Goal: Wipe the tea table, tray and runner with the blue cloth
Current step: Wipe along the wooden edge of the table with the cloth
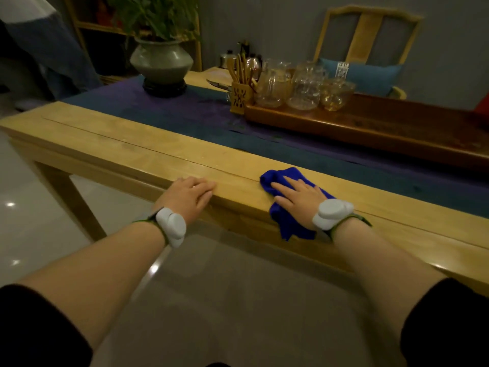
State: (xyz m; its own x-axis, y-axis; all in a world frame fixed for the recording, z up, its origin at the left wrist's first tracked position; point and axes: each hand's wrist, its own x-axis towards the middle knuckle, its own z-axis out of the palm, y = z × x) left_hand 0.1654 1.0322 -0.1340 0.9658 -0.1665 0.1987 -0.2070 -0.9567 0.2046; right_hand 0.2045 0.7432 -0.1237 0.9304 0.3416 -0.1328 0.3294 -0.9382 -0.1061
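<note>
The blue cloth (pixel 283 221) lies bunched on the near edge of the pale wooden tea table (pixel 137 152), part of it hanging over the edge. My right hand (pixel 299 200) presses flat on it with straight fingers. Resting on the table's near edge to the left is my left hand (pixel 189 196), fingers relaxed and holding nothing. A dark blue runner (pixel 211 120) stretches along the middle of the table. The dark wooden tray (pixel 383 131) sits on the runner at the far right.
Several glass cups and pitchers (pixel 299 87) stand at the tray's left end beside a wooden tool holder (pixel 239 99). A potted plant in a grey vase (pixel 162 62) stands on the runner at the far left. A chair (pixel 367 35) with a blue cushion is behind the table.
</note>
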